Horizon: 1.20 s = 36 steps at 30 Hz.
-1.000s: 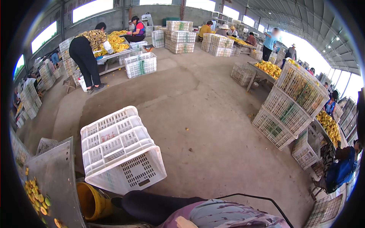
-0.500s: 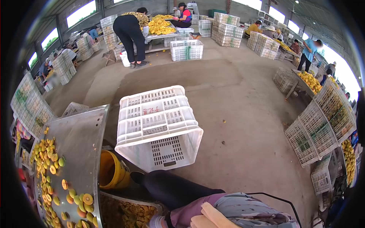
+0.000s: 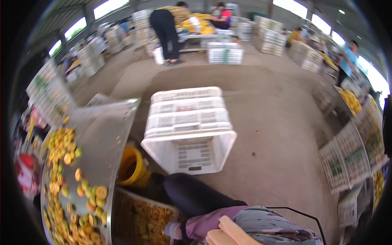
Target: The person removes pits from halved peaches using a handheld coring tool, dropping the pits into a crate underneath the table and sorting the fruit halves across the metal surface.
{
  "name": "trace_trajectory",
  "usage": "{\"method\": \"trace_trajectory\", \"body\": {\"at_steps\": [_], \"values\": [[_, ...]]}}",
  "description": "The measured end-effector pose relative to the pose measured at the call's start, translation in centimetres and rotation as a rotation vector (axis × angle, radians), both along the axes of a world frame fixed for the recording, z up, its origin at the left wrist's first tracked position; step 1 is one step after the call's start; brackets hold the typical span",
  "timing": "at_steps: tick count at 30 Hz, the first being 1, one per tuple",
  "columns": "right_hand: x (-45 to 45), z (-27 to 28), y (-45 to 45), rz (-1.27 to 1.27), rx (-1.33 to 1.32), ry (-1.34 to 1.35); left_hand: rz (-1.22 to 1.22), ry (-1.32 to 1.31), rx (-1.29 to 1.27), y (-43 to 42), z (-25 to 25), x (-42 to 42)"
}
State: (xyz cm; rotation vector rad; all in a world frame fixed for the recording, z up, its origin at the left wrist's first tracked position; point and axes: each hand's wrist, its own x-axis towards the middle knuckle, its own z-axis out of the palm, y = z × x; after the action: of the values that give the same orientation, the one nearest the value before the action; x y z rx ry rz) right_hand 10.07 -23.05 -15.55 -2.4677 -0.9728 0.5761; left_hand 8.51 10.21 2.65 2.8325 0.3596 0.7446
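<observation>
A purple sleeve (image 3: pixel 208 224) with a black wristband ends at a striped grey cuff, where what looks like my right hand (image 3: pixel 173 230) reaches the bottom edge; its fingers are hidden. Below and beside it lies a bin of yellow fruit pieces (image 3: pixel 143 220). My left hand is out of sight. On the metal table (image 3: pixel 104 122) at left are many halved and whole yellow-green fruit (image 3: pixel 77 200), peach-like. Between table and my dark-trousered leg (image 3: pixel 196 196) stands a yellow bucket (image 3: pixel 139 169). Two beige strips (image 3: pixel 230 232) lie over my grey patterned clothing (image 3: pixel 269 224); I cannot make out what they are.
A white plastic crate (image 3: pixel 190 122) rests on the concrete floor ahead, its open side facing me. Stacked crates (image 3: pixel 345 157) rise at right, others (image 3: pixel 49 90) at left. Farther back, a bending person (image 3: pixel 165 30) and a seated person (image 3: pixel 222 18) are beside a fruit-covered table.
The view has swung left, so the room, crate and table appear farther right, with some blur. The sleeve and cuff sit slightly farther right, and the cuff is higher.
</observation>
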Motion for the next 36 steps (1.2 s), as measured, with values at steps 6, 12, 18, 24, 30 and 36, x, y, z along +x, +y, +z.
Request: {"method": "trace_trajectory", "body": {"at_steps": [6, 12, 18, 24, 30, 36], "values": [[0.7, 9.9, -1.7, -0.109, 0.376, -0.231, -0.270, -0.075, -1.277, -9.6, -2.8, -0.8], [-0.3, 17.0, -0.5, -0.154, 0.637, -0.237, -0.342, -0.159, -1.888, -16.2, -0.9, -2.6], [-1.1, 17.4, 0.0, -0.099, 0.449, -0.205, -0.410, -0.126, -1.800, -17.0, -0.5, -3.7], [-1.1, 16.8, 0.3, -0.035, 0.384, -0.201, -0.449, -0.169, -1.905, -18.0, 0.1, -4.3], [-1.6, 16.3, 0.4, -0.063, 0.417, -0.112, -0.397, -0.176, -1.647, -19.5, 0.8, -4.3], [-2.5, 16.1, 0.4, -0.065, 0.428, 0.041, -0.290, -0.246, -1.732, -20.4, -0.7, -3.9]]}}
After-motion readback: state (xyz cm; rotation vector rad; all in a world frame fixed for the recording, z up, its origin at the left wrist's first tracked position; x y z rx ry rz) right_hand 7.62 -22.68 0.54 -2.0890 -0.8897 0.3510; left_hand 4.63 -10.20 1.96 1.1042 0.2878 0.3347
